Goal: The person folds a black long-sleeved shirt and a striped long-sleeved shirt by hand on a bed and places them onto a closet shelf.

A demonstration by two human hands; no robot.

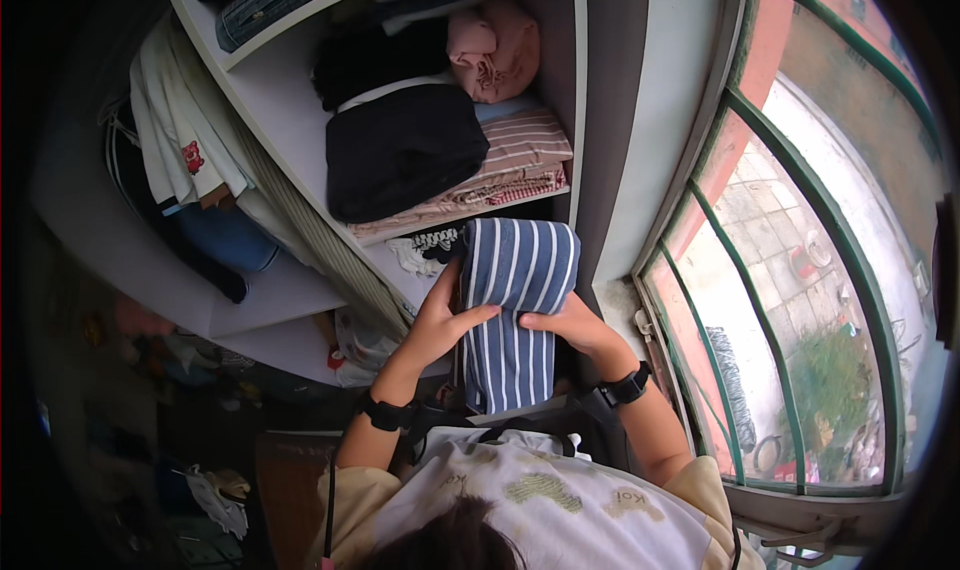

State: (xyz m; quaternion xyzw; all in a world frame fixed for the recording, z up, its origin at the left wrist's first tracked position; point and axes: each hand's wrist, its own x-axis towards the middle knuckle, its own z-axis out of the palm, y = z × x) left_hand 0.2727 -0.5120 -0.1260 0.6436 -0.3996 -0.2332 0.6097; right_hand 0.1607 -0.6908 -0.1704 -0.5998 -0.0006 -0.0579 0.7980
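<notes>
Head view: left hand (437, 322) and right hand (568, 322), fingers pressed around a folded blue-striped garment (520, 300), hold it before the wardrobe shelf (400, 270). Folding looks finished; shelving it needs a level slide.

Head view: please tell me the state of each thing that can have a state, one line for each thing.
Striped garment: folded, held upright by both hands.
Left hand: gripping the garment's left side.
Right hand: gripping its right side.
Black garment: folded, lying on the shelf stack.
Pink cloth: crumpled, not folded.
Wardrobe: open, shelves showing.
</notes>
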